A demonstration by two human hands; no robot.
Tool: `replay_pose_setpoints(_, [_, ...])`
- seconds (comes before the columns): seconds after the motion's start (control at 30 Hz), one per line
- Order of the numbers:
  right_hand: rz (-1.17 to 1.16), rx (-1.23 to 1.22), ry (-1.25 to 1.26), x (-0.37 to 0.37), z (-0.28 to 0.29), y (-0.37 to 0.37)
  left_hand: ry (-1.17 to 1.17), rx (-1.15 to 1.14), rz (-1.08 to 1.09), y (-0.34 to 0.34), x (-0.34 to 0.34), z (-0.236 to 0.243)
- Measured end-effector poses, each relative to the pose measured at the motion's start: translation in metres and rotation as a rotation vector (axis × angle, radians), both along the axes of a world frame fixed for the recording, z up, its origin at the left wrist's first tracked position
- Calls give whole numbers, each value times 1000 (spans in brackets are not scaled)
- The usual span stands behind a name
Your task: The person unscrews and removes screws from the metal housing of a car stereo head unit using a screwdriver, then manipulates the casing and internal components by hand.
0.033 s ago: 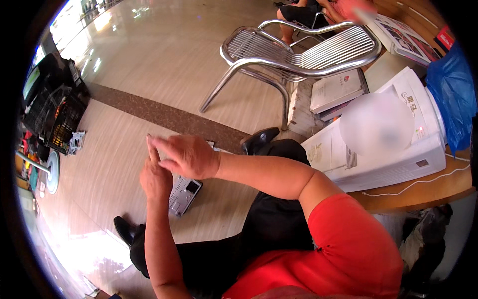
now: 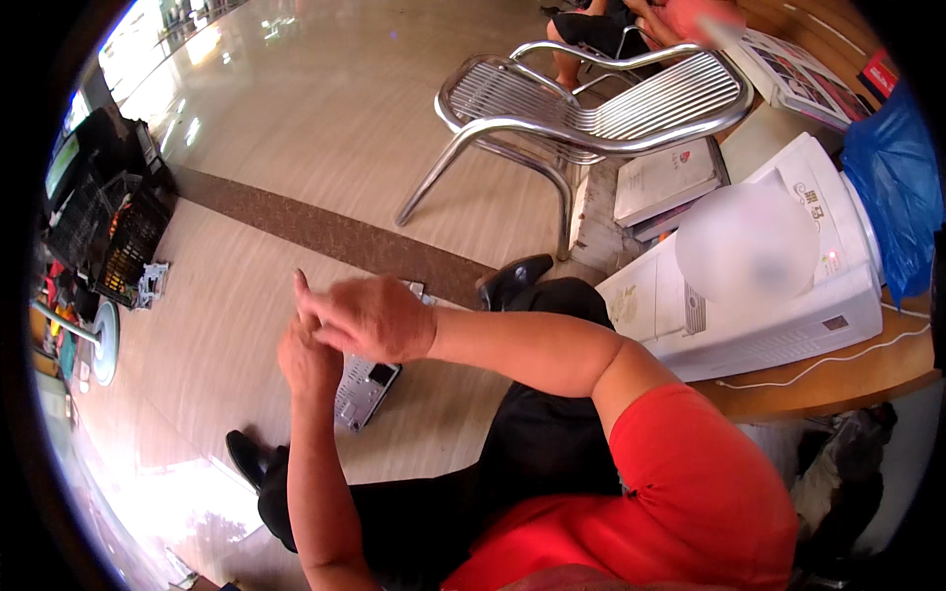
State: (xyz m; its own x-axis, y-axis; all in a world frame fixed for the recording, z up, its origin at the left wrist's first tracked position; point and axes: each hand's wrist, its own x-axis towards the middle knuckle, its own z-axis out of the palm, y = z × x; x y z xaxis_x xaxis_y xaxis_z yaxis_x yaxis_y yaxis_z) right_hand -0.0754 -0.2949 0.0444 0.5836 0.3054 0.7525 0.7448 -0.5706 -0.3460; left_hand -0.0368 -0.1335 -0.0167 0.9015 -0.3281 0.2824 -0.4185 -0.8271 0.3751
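Nothing is seen held in the half-curled, touching left hand (image 2: 309,357) and right hand (image 2: 379,317), while a silver box (image 2: 359,402) is partly hidden on the floor (image 2: 217,325) below, slanting away rightward from beside the left wrist (image 2: 313,394).

Below your hands, the slotted electronic unit (image 2: 365,396) looks like bare silver metal, dull rather than mirror-bright. Your red shirt (image 2: 705,473) is matt cloth, your black trousers (image 2: 537,438) darker, smoother fabric, your black shoe (image 2: 517,280) shiny like polished leather. Ahead of you, the slatted armchair (image 2: 658,110) is glossy tubular metal — chrome-bright — on smooth, reflective floor tiles (image 2: 296,128). On your right, the white machine casing (image 2: 833,286) looks like smooth plastic, the bag (image 2: 895,192) crinkled blue plastic film, the tabletop (image 2: 818,392) varnished wood.
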Motion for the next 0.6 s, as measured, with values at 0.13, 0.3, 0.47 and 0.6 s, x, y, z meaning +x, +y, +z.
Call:
replay_pose_setpoints(0.13, [188, -122, 112, -13, -5, 5, 49, 198, -141, 12, 0, -7])
replay_pose_setpoints(0.3, [256, -382, 298, -23, -27, 6, 274, 450, -341, 17, -2, -18])
replay_pose_setpoints(0.47, [256, -514, 479, -26, -21, 10, 379, 248, -338, 35, -10, -33])
replay_pose_setpoints(0.6, [256, -517, 467, -26, -29, 8, 393, 330, -268, 35, -16, -17])
